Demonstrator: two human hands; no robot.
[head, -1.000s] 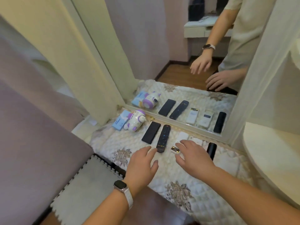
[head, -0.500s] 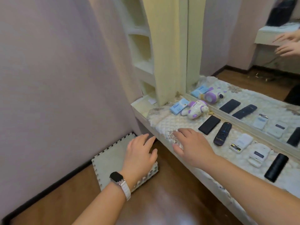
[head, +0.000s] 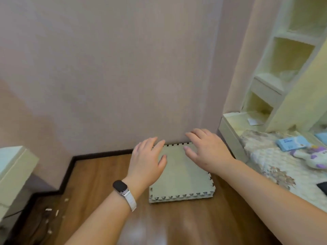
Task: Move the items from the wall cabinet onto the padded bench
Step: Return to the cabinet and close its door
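Items lie on the padded bench (head: pixel 276 167) at the right edge of the frame: a blue pack (head: pixel 292 142), a purple-and-white toy (head: pixel 315 156) just beside it, and the corner of a black device (head: pixel 323 187) lower down. The wall cabinet (head: pixel 283 68) stands in the upper right; a white slip (head: pixel 253 121) rests on its lowest ledge, and a pale heap (head: pixel 286 75) sits on a middle shelf, too blurred to name.

Your left hand (head: pixel 146 161), with the watch (head: pixel 121 187) on its wrist, and your right hand (head: pixel 207 149) are both empty, fingers spread and relaxed; they hang over the stack of foam mats (head: pixel 182 181) on the floor at lower centre; whether they touch it, you cannot tell from here.

The mats look like no part of the job, so I judge you are between fetches. Turn toward the upper right and check each shelf in turn; take the heap with a full, soft grasp from beneath so nothing trails; slide the slip to the ledge's lip before pinching it, since flat paper resists fingertips; set each piece on bare quilt, apart from the toy, which may roll if nudged.
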